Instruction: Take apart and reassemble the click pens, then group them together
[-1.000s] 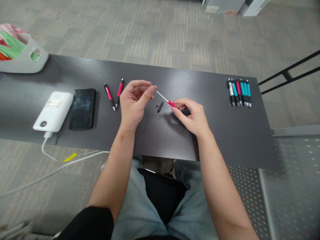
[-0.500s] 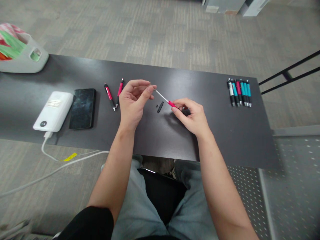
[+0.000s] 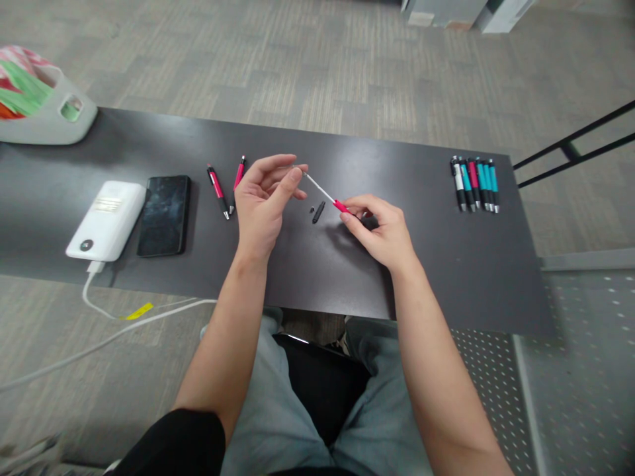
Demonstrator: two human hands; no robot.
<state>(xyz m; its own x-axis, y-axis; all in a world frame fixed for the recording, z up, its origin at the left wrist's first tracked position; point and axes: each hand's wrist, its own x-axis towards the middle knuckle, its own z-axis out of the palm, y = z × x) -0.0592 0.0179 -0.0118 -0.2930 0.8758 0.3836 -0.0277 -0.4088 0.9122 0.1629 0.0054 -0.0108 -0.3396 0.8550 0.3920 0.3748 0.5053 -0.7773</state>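
Observation:
My right hand (image 3: 378, 228) is closed around a red pen barrel (image 3: 341, 206) that points up and to the left. A thin white pen refill (image 3: 319, 187) sticks out of the barrel's end. At the refill's far tip, my left hand (image 3: 268, 198) pinches with thumb and forefinger, its other fingers loosely curled. Whether a spring sits on that tip is too small to tell. Below the refill, a black tapered pen part (image 3: 318, 213) lies on the dark table (image 3: 317, 277), with a tiny dark piece (image 3: 312, 209) beside it.
Two red-and-black pens (image 3: 218, 192) lie left of my left hand. Farther left are a black phone (image 3: 163, 217) and a white power bank (image 3: 106, 221) with a cable (image 3: 94, 301). Several pens (image 3: 473, 184) are lined up at the right. A white basket (image 3: 74, 122) stands at the far left.
My left hand has shifted slightly left and up, and a little more of the refill's tip shows by its fingers. My right hand and the barrel have stayed put.

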